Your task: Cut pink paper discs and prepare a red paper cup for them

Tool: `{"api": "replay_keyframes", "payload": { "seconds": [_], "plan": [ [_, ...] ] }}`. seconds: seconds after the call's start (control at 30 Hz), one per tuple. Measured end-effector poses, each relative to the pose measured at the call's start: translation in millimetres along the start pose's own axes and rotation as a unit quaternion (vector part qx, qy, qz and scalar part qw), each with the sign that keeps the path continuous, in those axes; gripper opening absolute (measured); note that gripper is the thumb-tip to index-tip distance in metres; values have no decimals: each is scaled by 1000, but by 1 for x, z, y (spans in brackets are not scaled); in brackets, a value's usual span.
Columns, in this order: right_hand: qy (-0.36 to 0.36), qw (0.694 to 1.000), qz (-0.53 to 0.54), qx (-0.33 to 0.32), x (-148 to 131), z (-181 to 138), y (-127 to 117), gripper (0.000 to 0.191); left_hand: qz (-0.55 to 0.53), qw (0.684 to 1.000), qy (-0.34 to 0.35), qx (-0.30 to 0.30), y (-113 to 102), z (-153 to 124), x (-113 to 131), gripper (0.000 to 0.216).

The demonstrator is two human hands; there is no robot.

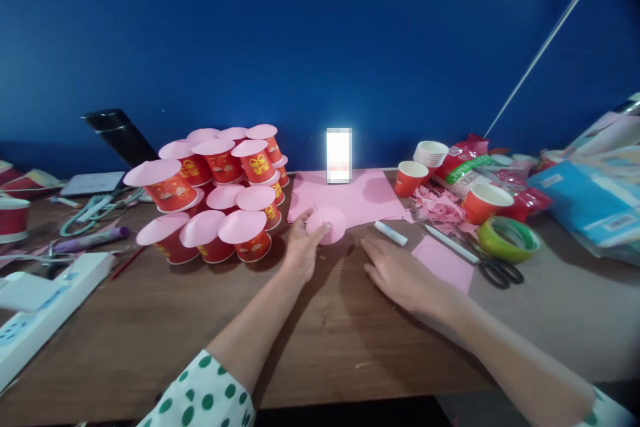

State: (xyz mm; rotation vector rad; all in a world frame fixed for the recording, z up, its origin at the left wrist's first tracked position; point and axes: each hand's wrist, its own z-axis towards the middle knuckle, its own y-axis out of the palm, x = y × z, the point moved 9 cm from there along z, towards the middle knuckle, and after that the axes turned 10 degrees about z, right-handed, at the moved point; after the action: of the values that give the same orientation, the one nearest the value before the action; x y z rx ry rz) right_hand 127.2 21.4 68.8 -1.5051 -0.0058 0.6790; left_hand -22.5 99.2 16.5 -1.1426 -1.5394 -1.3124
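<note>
My left hand [301, 253] pinches a round pink paper disc [330, 225] between thumb and fingers, above the front edge of a large pink paper sheet [345, 193]. My right hand [395, 273] lies low over the wooden table, palm down, holding nothing, its fingers stretched out and slightly apart. Just beyond its fingers lies a short white tube with bluish print [391, 233]. A smaller pink paper piece [445, 261] sits partly behind my right hand. To the left of my left hand, red paper cups [255, 247] stand stacked in tiers, each visible one topped with a pink disc.
At right lie scissors [501, 272], a white pen-like stick [453, 244], green tape [510, 240], pink scraps [443, 209] and loose cups [487, 202]. A bright-screened phone [339, 155] stands against the blue wall. A power strip [55, 310] and cables [93, 213] occupy the left.
</note>
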Motion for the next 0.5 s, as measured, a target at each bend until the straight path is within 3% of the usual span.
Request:
{"api": "replay_keyframes", "payload": {
  "seconds": [0.2, 0.4, 0.5],
  "plan": [
    [12, 998, -6, -62, -27, -37, 30, 62, 5, 1000, 11, -15, 3, -2, 2, 68],
    [-78, 985, 82, -133, -75, -90, 42, 69, 2, 1000, 19, -19, 6, -4, 5, 67],
    [-142, 969, 94, -177, -93, -117, 35, 60, 6, 1000, 21, -20, 6, -5, 6, 68]
  ]
}}
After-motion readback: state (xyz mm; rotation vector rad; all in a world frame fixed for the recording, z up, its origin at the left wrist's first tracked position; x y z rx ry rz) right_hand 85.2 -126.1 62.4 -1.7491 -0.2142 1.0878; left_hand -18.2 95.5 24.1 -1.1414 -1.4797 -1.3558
